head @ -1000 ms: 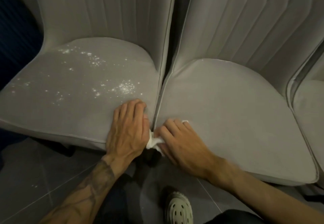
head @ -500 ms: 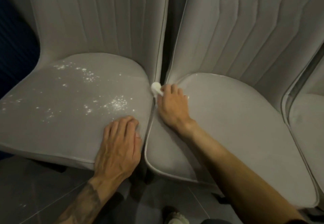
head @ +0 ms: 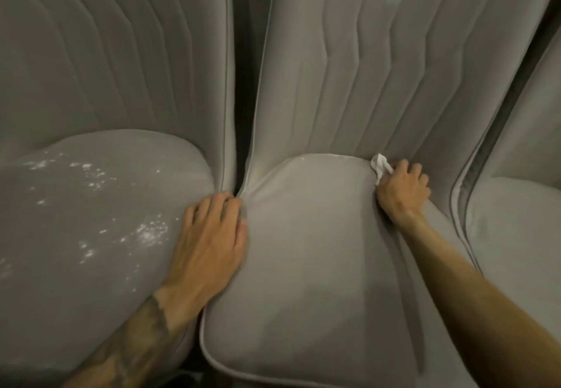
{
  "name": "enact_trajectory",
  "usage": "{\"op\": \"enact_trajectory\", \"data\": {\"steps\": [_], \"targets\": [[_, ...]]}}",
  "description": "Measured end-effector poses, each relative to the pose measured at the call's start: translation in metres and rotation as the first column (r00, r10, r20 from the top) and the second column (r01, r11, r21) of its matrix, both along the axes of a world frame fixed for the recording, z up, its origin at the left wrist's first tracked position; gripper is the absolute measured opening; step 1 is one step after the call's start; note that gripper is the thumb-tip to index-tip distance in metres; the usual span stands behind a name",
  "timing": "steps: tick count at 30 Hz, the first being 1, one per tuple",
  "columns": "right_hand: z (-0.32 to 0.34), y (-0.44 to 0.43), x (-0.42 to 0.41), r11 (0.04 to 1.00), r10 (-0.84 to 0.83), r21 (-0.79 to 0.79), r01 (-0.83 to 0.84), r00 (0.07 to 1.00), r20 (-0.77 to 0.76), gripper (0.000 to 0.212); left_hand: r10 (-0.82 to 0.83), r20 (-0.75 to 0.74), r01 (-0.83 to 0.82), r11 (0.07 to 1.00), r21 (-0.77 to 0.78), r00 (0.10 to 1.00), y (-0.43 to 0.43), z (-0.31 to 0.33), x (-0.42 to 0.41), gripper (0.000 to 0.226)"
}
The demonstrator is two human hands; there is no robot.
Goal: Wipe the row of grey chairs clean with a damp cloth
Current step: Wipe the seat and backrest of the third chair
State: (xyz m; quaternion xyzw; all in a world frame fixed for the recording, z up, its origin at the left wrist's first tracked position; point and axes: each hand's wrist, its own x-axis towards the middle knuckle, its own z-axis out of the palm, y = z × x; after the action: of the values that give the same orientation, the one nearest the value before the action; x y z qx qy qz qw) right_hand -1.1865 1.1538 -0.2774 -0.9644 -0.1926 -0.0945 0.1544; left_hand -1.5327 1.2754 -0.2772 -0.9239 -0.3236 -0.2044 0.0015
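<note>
The left chair (head: 91, 266), its seat flecked with white specks (head: 148, 233), stands just beside the middle chair (head: 303, 266), with the right chair (head: 516, 236) beyond. The left hand (head: 209, 236) lies flat, fingers relaxed, on the left seat's right edge. The right hand (head: 403, 190) grasps the white cloth (head: 379, 166) at the middle seat's far-right crease.

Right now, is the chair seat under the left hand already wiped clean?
No: white specks dot the left chair seat right beside the left hand.

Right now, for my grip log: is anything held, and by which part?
The right hand grips the white cloth by one end; the other end pokes out. The left hand holds nothing, flat on the left seat.
</note>
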Motion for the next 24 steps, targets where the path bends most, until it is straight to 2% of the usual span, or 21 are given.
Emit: {"op": "enact_trajectory", "data": {"steps": [2, 4, 5, 7, 9, 10, 12, 15, 17, 18, 21, 22, 24], "targets": [[-0.001, 0.006, 0.005, 0.992, -0.116, 0.042, 0.117, 0.993, -0.022, 0.031, -0.019, -0.007, 0.019, 1.0, 0.004, 1.0, 0.014, -0.001, 0.021, 0.026], [0.0, 0.027, 0.0, 0.987, -0.147, 0.058, 0.149, 0.989, -0.028, 0.03, -0.026, -0.024, 0.027, 0.999, 0.021, 0.999, 0.026, -0.004, 0.032, 0.025], [0.0, 0.043, -0.007, 0.993, -0.091, 0.076, 0.093, 0.996, -0.022, 0.029, -0.032, -0.031, 0.033, 0.999, 0.03, 0.999, 0.03, -0.006, 0.035, 0.025], [-0.004, 0.077, -0.033, 0.987, 0.154, 0.054, -0.154, 0.988, 0.013, 0.03, -0.045, -0.031, 0.046, 0.999, 0.028, 0.999, 0.033, -0.009, 0.036, 0.026], [-0.007, 0.095, -0.054, 0.917, 0.396, 0.011, -0.398, 0.916, 0.063, 0.028, -0.052, -0.021, 0.052, 0.999, 0.014, 0.998, 0.033, -0.012, 0.035, 0.027], [-0.006, 0.094, -0.052, 0.896, 0.443, -0.005, -0.444, 0.893, 0.083, 0.026, -0.054, -0.01, 0.054, 0.998, 0.011, 0.998, 0.033, -0.012, 0.035, 0.028], [-0.002, 0.073, -0.028, 0.923, 0.385, -0.032, -0.384, 0.919, 0.078, 0.024, -0.053, 0.012, 0.053, 0.999, 0.011, 0.999, 0.035, -0.013, 0.033, 0.029], [-0.001, 0.035, 0.006, 0.987, 0.161, -0.01, -0.161, 0.986, 0.039, 0.023, -0.043, 0.022, 0.043, 0.999, 0.014, 0.999, 0.035, -0.016, 0.036, 0.03], [0.001, 0.049, -0.003, 0.997, 0.079, 0.013, -0.079, 0.997, 0.021, 0.025, -0.04, 0.02, 0.04, 0.999, 0.005, 0.999, 0.034, -0.018, 0.038, 0.031], [0.001, 0.067, -0.017, 0.994, 0.112, 0.016, -0.112, 0.994, 0.01, 0.029, -0.039, 0.018, 0.039, 0.999, -0.001, 0.999, 0.034, -0.018, 0.039, 0.031], [-0.004, 0.11, -0.062, 0.912, 0.408, 0.032, -0.408, 0.913, 0.004, 0.032, -0.036, 0.012, 0.036, 0.999, 0.004, 0.999, 0.036, -0.019, 0.038, 0.032], [-0.003, 0.111, -0.065, 0.887, 0.461, 0.032, -0.461, 0.887, -0.001, 0.028, -0.038, 0.011, 0.038, 0.999, 0.009, 0.999, 0.037, -0.02, 0.038, 0.032], [0.001, 0.095, -0.046, 0.892, 0.451, 0.018, -0.451, 0.892, -0.006, 0.024, -0.041, 0.01, 0.041, 0.999, 0.013, 0.999, 0.037, -0.022, 0.037, 0.034]]}}
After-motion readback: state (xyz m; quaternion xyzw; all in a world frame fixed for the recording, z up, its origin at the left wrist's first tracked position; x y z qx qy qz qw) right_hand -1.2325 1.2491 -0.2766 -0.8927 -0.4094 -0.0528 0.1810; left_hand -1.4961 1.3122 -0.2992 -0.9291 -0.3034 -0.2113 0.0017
